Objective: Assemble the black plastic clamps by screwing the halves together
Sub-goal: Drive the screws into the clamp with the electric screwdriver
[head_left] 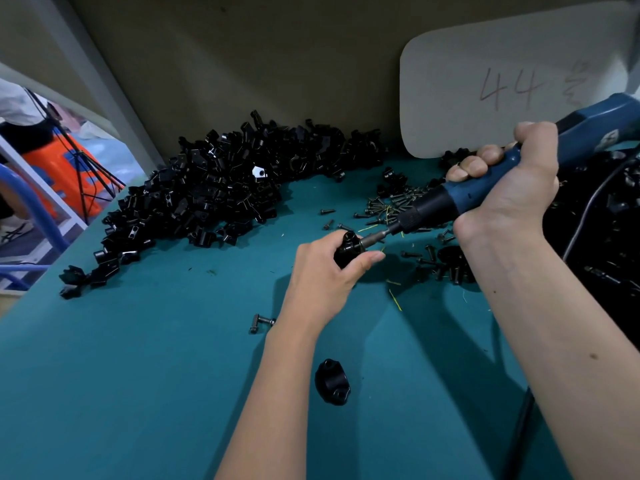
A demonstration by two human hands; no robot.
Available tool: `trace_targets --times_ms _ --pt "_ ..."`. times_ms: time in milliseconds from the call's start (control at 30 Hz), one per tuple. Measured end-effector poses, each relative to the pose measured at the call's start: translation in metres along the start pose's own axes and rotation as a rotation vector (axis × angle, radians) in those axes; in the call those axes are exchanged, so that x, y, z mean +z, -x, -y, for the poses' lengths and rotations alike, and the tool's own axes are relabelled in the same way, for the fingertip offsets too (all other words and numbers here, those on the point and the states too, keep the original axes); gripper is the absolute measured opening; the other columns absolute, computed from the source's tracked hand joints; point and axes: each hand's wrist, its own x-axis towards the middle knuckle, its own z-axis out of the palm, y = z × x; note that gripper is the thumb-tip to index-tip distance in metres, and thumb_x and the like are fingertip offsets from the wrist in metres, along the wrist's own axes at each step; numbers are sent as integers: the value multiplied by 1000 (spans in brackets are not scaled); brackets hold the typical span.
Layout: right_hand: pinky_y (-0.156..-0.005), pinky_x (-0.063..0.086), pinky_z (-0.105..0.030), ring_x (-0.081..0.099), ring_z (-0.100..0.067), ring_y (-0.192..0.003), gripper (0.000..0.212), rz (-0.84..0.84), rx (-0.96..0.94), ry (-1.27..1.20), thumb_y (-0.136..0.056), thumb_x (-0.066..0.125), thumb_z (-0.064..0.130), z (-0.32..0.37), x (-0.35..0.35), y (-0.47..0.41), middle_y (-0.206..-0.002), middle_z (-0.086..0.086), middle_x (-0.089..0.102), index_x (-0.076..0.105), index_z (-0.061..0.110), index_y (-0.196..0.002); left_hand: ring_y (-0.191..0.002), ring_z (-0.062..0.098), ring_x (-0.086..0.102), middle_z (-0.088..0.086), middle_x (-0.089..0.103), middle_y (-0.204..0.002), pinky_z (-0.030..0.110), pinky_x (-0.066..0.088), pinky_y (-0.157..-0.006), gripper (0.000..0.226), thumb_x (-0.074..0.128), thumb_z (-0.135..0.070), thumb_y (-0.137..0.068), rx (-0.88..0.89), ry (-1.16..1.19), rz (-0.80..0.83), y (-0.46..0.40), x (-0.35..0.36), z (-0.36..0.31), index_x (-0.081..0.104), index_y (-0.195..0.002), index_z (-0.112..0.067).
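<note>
Nearest of all, a lone black clamp half (332, 382) lay on the teal table (138, 358), between the two forearms and well short of the hands. Just outside the left wrist lay two loose screws (261, 323), touching each other. The left hand (322, 271) had its fingers and thumb curled round a black clamp (347, 249), holding it just above the table. The right hand (509, 181) was wrapped tightly around the blue body of an electric screwdriver (485, 181), whose black nose pointed down toward the left hand; the tip of its metal bit (375, 236) met the top of the held clamp. Whether a screw sat under the bit could not be told. Between the two hands and just beyond them a scatter of screws (391, 206) lay on the table. Beyond the left hand, and reaching well out to its left, a big heap of black clamp parts (214, 188) was piled against the back wall. A second dark heap (595, 220) sat under and outside the right forearm. Behind the right hand a pale card (502, 88) marked "44" leaned against the wall.
</note>
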Motion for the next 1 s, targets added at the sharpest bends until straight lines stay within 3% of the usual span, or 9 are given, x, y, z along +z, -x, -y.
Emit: trace_targets --times_ms 133,300,400,467,567,667,767,1000 --pt "-50 37 -26 39 -15 -48 23 19 -18 -14 -92 56 12 2 2 2 -60 -1 43 37 16 -79 -53 10 34 -6 46 -60 23 28 -47 49 76 -54 -86 10 4 -33 0 3 -1 57 -78 -9" --pt "-49 37 -27 39 -15 -48 21 37 -37 6 -92 56 11 2 2 6 -61 -1 43 38 15 -82 -56 16 43 -1 53 -62 27 37 -50 38 79 -50 -85 12 10 -60 0 3 -1 65 -82 -15" --pt "-49 38 -28 39 -16 -48 20 64 -39 22 -92 55 11 1 4 8 -62 -1 43 38 15 -84 -56 22 54 -3 62 -67 44 56 -54 21 86 -44 -81 -50 110 -49 0 3 -1 75 -91 -28" --pt "-49 38 -28 39 -15 -49 21 83 -38 32 -93 55 11 1 5 10 -62 -1 42 38 15 -81 -56 17 54 -8 64 -70 49 58 -55 27 91 -43 -75 -77 126 -57 0 4 -1 77 -96 -33" --pt "-49 37 -27 37 -15 -49 24 117 -4 21 -94 53 12 0 7 15 -61 0 41 38 17 -77 -59 13 53 -12 65 -72 45 59 -58 29 93 -42 -72 -93 113 -89 -2 5 -1 77 -96 -36" --pt "-49 36 -27 36 -15 -48 26 153 19 18 -95 53 13 -2 10 18 -61 1 39 36 19 -75 -61 7 52 -14 65 -71 25 48 -59 19 90 -36 -77 -60 74 -120 -2 6 3 77 -91 -37" --pt "-50 36 -27 36 -15 -49 24 177 10 43 -95 53 13 -3 14 22 -62 0 38 35 19 -78 -64 8 55 -14 66 -72 16 40 -57 16 88 -33 -81 -50 29 -147 -1 6 4 77 -91 -36" --pt "-51 42 -24 43 -12 -52 20 119 89 109 -105 51 24 -3 10 20 -68 1 42 40 16 -90 -60 15 54 -8 62 -68 31 46 -52 10 79 -31 -86 -118 -62 -172 1 9 7 70 -89 -32"
